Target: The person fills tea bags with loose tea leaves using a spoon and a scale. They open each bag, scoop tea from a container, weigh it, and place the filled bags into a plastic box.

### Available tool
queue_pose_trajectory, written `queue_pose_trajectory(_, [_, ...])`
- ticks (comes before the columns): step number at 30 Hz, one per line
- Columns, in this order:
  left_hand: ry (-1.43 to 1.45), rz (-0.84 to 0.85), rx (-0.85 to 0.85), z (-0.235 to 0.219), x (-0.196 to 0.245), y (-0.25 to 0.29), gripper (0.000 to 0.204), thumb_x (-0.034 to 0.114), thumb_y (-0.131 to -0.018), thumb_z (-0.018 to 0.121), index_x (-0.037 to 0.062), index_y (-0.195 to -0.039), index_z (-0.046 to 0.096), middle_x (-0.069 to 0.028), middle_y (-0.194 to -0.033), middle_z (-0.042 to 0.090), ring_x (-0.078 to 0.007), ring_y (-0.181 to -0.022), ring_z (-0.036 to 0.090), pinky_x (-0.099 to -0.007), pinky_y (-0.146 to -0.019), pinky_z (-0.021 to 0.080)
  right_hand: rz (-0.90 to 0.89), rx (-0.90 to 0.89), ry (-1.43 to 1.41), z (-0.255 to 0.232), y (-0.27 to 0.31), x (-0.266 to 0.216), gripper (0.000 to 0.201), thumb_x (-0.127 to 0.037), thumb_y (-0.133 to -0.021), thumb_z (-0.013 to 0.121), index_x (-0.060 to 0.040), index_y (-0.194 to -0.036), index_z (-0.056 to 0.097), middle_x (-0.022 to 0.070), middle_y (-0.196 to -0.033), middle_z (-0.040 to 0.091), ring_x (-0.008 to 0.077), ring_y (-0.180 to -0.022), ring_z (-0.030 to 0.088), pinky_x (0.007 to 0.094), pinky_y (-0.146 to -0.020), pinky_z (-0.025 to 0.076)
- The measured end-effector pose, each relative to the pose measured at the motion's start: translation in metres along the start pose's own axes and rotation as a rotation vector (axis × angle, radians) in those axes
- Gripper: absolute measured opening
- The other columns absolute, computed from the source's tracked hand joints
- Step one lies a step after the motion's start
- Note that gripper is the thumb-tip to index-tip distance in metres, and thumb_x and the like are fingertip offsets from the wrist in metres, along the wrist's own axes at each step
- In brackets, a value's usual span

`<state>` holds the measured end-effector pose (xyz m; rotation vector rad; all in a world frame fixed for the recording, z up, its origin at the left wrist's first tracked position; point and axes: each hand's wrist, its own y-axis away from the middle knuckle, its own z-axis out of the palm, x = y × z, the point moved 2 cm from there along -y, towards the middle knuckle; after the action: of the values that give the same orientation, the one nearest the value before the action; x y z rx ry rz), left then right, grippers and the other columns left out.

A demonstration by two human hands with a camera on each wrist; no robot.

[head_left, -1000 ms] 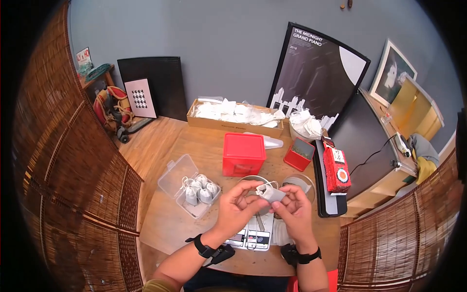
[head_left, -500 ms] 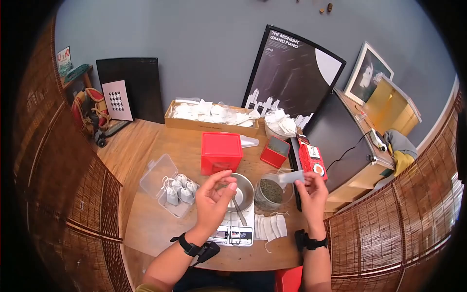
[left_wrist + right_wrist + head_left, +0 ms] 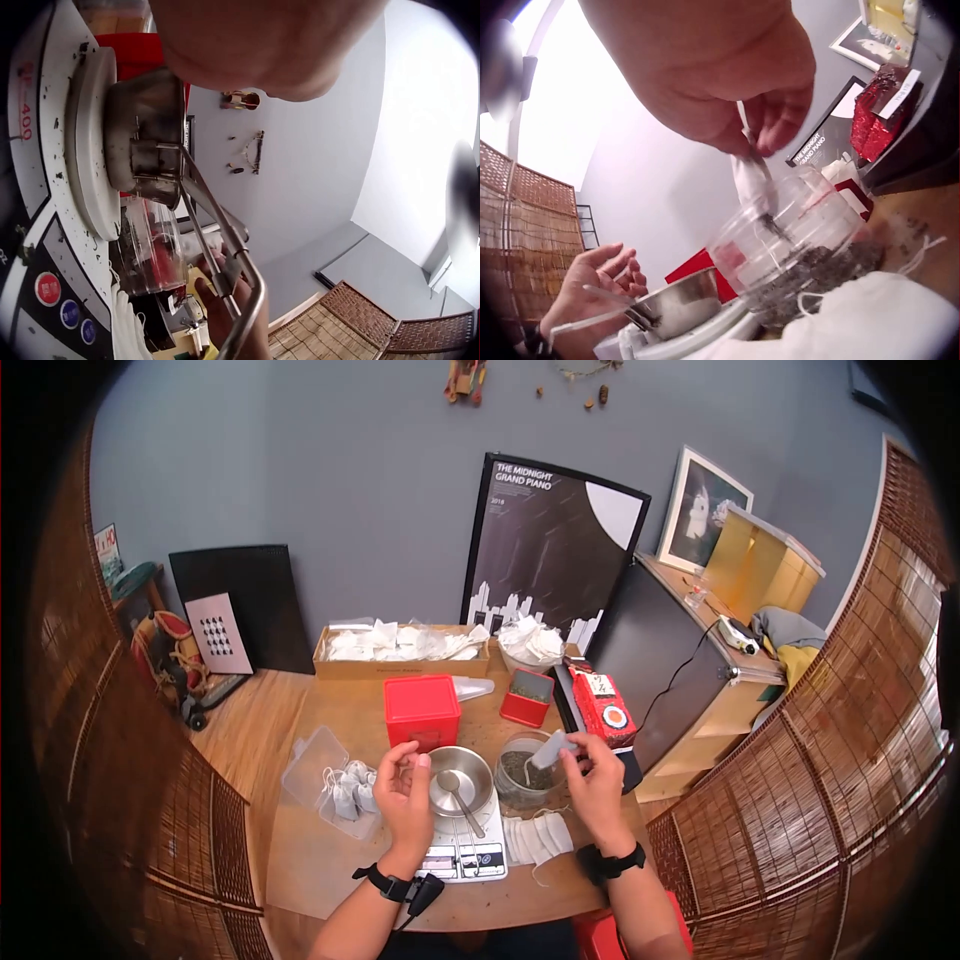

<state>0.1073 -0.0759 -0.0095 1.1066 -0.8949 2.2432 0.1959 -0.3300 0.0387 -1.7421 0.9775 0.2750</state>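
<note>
My right hand pinches a small white drawstring bag tilted mouth-down over a clear round jar of dried leaves. In the right wrist view, dark leaf bits show at the bag's mouth, inside the jar's rim. My left hand hovers with loosely bent fingers and nothing in them, left of a steel pan. A spoon rests in the pan, which stands on a white kitchen scale. Several flat white bags lie in a row right of the scale.
An open clear plastic box with filled bags sits at left. Behind the pan stands a red canister, then a small red tin. A cardboard box of white bags is at the back, a red package at right.
Both hands held the bag together at first. The left hand let go and moved left; the right hand carried the bag right and tipped it over the jar. The head view has shifted.
</note>
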Motion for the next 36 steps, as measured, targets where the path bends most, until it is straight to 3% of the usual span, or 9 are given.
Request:
queue_pose_trajectory(6, [0.037, -0.046, 0.020, -0.010, -0.006, 0.002, 0.019, 0.008, -0.106, 0.068, 0.0009, -0.124, 0.064, -0.0017, -0.106, 0.063, -0.0090, -0.098, 0.059, -0.0243, -0.089, 0.047, 0.022, -0.051, -0.004, -0.007, 0.001, -0.014, 0.020, -0.003, -0.094, 0.077, 0.0008, -0.114, 0.073, 0.0154, -0.090, 0.071, 0.0239, -0.075, 0.071, 0.0341, -0.064, 0.055])
queue_pose_trajectory(7, [0.022, -0.064, 0.022, -0.010, -0.005, 0.004, 0.019, 0.008, -0.107, 0.067, 0.0010, -0.124, 0.064, -0.0017, -0.106, 0.063, -0.0089, -0.098, 0.059, -0.0243, -0.088, 0.047, -0.017, -0.166, 0.089, -0.008, 0.000, -0.006, 0.020, -0.003, -0.094, 0.077, 0.0010, -0.113, 0.073, 0.0164, -0.094, 0.072, 0.0258, -0.078, 0.073, 0.0349, -0.064, 0.057])
queue_pose_trajectory(12, [0.039, -0.052, 0.044, -0.016, 0.005, 0.015, 0.017, 0.007, -0.106, 0.066, 0.0010, -0.122, 0.063, -0.0020, -0.106, 0.063, -0.0095, -0.097, 0.058, -0.0249, -0.089, 0.047, 0.047, 0.014, -0.076, -0.007, 0.001, -0.005, 0.021, -0.001, -0.092, 0.077, 0.0012, -0.112, 0.072, 0.0165, -0.095, 0.072, 0.0273, -0.077, 0.073, 0.0353, -0.063, 0.057])
queue_pose_trajectory(15, [-0.017, -0.013, 0.022, -0.029, 0.005, 0.022, 0.019, 0.006, -0.106, 0.066, 0.0007, -0.123, 0.063, -0.0023, -0.107, 0.063, -0.0099, -0.098, 0.058, -0.0253, -0.089, 0.047, 0.047, -0.162, -0.021, -0.001, 0.002, 0.000, 0.021, 0.000, -0.092, 0.076, 0.0013, -0.112, 0.072, 0.0164, -0.095, 0.072, 0.0270, -0.077, 0.072, 0.0351, -0.062, 0.056])
queue_pose_trajectory(17, [-0.056, -0.003, 0.011, -0.038, 0.006, 0.025, 0.019, 0.006, -0.106, 0.066, 0.0005, -0.124, 0.064, -0.0024, -0.107, 0.063, -0.0099, -0.098, 0.058, -0.0252, -0.089, 0.046, 0.033, -0.021, -0.019, 0.001, -0.001, -0.005, 0.020, 0.000, -0.093, 0.075, 0.0011, -0.112, 0.070, 0.0178, -0.097, 0.072, 0.0301, -0.081, 0.072, 0.0384, -0.066, 0.057])
queue_pose_trajectory(21, [-0.101, -0.098, -0.080, -0.053, 0.015, 0.029, 0.017, 0.009, -0.105, 0.069, 0.0002, -0.119, 0.066, -0.0019, -0.105, 0.065, -0.0095, -0.097, 0.059, -0.0250, -0.089, 0.046, -0.002, -0.084, 0.059, 0.005, -0.003, -0.010, 0.019, 0.003, -0.093, 0.071, 0.0005, -0.112, 0.069, 0.0213, -0.099, 0.070, 0.0393, -0.086, 0.070, 0.0452, -0.076, 0.056])
queue_pose_trajectory(28, [-0.067, -0.208, -0.166, -0.059, 0.008, 0.029, 0.017, 0.013, -0.106, 0.071, -0.0008, -0.116, 0.069, -0.0028, -0.102, 0.069, -0.0102, -0.096, 0.062, -0.0262, -0.089, 0.048, -0.089, -0.060, 0.062, 0.008, -0.007, -0.014, 0.015, 0.002, -0.093, 0.072, 0.0018, -0.108, 0.071, 0.0199, -0.097, 0.071, 0.0356, -0.083, 0.072, 0.0430, -0.073, 0.056])
queue_pose_trajectory(30, [-0.058, -0.216, -0.156, -0.061, 0.006, 0.033, 0.018, 0.014, -0.106, 0.070, -0.0010, -0.116, 0.069, -0.0036, -0.103, 0.070, -0.0106, -0.097, 0.063, -0.0265, -0.089, 0.049, 0.038, -0.206, 0.044, 0.007, -0.006, -0.015, 0.014, 0.000, -0.093, 0.075, 0.0024, -0.107, 0.073, 0.0186, -0.098, 0.072, 0.0305, -0.079, 0.073, 0.0404, -0.069, 0.056])
queue_pose_trajectory(36, [-0.093, -0.199, -0.181, -0.063, 0.009, 0.032, 0.017, 0.013, -0.107, 0.068, -0.0013, -0.115, 0.069, -0.0047, -0.103, 0.072, -0.0120, -0.100, 0.065, -0.0276, -0.091, 0.050, 0.014, -0.195, 0.090, 0.010, -0.007, -0.012, 0.015, -0.004, -0.093, 0.080, 0.0025, -0.105, 0.074, 0.0169, -0.092, 0.072, 0.0268, -0.073, 0.070, 0.0377, -0.066, 0.055])
